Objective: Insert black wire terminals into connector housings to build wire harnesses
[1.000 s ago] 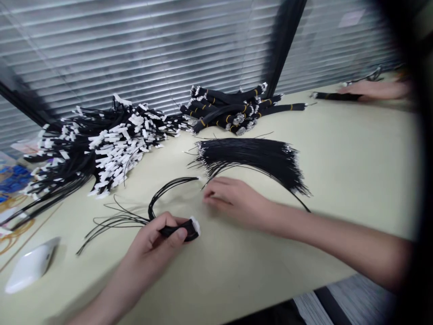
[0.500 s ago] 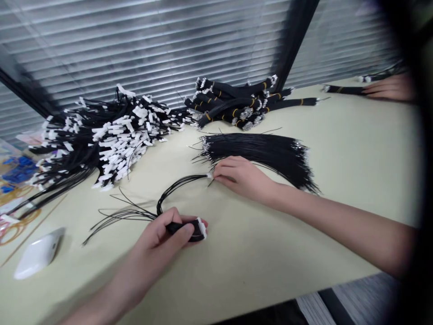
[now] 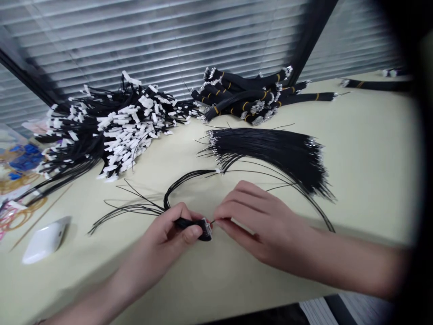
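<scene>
My left hand (image 3: 169,234) is closed around a small black-and-white connector (image 3: 203,228) with several thin black wires (image 3: 152,208) trailing off to the left. My right hand (image 3: 257,221) pinches the tip of one black wire (image 3: 304,196) and holds it right at the connector's face. That wire arcs back toward the loose fan of black wires (image 3: 270,151) lying just beyond my hands. A short looped bunch of wires (image 3: 189,177) lies between the fan and my left hand.
A big heap of black wires with white connectors (image 3: 111,126) fills the far left. Bundles banded in yellow (image 3: 250,97) lie at the back by the window blinds. A white mouse-like object (image 3: 45,239) and rubber bands (image 3: 13,216) sit at the left edge.
My right hand left the fan of wires with one wire pinched and came back to the connector in my left hand. The view has shifted slightly; the other person's hand at far right is gone.
</scene>
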{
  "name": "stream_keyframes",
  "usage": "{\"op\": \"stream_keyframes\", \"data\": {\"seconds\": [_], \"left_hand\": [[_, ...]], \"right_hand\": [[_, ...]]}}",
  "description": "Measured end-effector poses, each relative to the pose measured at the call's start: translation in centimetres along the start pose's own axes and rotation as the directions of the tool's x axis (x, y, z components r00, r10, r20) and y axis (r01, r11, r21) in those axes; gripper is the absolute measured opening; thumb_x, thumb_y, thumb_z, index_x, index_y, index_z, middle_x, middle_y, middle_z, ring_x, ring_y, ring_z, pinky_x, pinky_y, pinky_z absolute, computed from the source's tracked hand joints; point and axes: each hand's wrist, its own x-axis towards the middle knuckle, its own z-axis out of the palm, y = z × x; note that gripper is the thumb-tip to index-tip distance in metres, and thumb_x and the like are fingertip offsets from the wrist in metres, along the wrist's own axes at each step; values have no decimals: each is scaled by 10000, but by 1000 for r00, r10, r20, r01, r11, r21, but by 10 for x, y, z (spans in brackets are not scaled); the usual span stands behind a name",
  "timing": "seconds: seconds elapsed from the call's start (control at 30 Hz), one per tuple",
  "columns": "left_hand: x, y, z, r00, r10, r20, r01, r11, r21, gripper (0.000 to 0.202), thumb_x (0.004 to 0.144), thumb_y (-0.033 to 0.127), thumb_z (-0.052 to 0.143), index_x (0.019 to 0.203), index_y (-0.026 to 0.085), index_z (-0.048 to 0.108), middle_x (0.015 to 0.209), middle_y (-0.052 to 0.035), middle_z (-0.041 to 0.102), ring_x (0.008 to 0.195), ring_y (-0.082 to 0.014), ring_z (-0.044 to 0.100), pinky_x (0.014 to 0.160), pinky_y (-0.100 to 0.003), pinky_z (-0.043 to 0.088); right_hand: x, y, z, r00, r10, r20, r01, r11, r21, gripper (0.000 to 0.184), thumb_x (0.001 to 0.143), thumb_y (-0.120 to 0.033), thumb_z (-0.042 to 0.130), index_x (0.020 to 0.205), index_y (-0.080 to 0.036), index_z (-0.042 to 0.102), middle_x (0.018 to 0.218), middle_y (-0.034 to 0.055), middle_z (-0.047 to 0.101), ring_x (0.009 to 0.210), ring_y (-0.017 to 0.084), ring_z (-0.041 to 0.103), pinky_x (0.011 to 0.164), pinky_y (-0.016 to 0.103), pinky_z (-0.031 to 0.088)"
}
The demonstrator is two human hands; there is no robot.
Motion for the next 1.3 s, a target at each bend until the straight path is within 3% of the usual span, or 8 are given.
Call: {"op": "stream_keyframes", "data": {"seconds": [0.2,0.43,0.7,0.93,1.3], "left_hand": [[1,-1,0,1000,16,8,-16,1000,7,243,886,368,562,744,200,458,943,-13,646,855,-148,554,732,-235,399],[1,0,0,1000,8,24,-8,1000,28,251,887,361,561,735,191,457,972,-27,630,863,-152,546,729,-243,391],[1,0,0,998,9,58,-13,998,67,269,879,381,555,721,194,444,997,-32,619,824,-158,522,704,-262,384],[1,0,1,998,4,63,-9,996,90,250,878,383,556,737,199,462,961,-21,617,827,-165,512,699,-268,378],[2,-1,1,994,60,90,-64,997,44,228,881,395,561,772,206,494,863,3,631,794,-155,529,696,-258,393]], "right_hand": [[-6,-2,3,982,-97,163,132,966,-222,239,862,-22,418,850,-141,625,789,73,604,721,207,469,697,400,364],[-10,-2,4,987,-120,111,148,944,-295,158,864,-65,482,783,-136,596,697,35,520,663,178,398,636,372,342],[-9,-4,1,974,-134,183,193,912,-361,115,799,-44,525,762,-150,544,698,28,482,671,194,380,603,367,299],[-8,-6,-3,971,-143,190,201,923,-328,161,857,-50,443,810,-117,582,731,53,498,686,204,393,623,366,309],[-7,-13,-3,968,-208,141,249,869,-428,318,911,-58,308,954,-52,622,746,77,509,678,218,401,611,357,279]]}}
